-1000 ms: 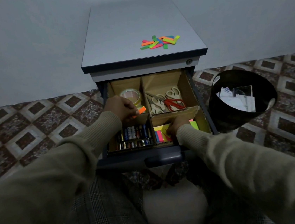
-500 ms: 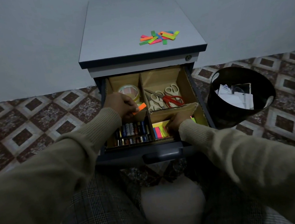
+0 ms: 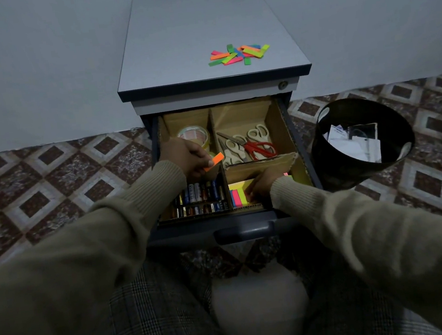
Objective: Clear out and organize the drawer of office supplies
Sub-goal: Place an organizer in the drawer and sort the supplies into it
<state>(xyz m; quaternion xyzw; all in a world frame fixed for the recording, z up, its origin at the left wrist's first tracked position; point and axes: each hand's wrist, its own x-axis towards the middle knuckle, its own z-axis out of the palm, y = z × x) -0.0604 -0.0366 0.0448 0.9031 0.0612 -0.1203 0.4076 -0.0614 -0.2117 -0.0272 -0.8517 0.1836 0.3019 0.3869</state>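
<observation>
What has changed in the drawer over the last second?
Very little. The left hand holds the orange sticky tab over the divider as before; the right hand stays on the sticky notes. Scissors, tape, batteries and the tabs on top are unmoved.

Left grip (image 3: 188,154) pinched closed, right grip (image 3: 264,183) curled, palm down

A round black waste bin (image 3: 350,152) stands on the floor just beside the right side of the cabinet (image 3: 199,34). Inside the bin lie some crumpled white papers (image 3: 349,144) and a flat dark piece, which is too dim to name. The floor (image 3: 50,181) has tiles with a diamond pattern in brown and pale colours. Behind the cabinet rises a plain grey wall (image 3: 37,64), which meets the floor along a straight line.
</observation>
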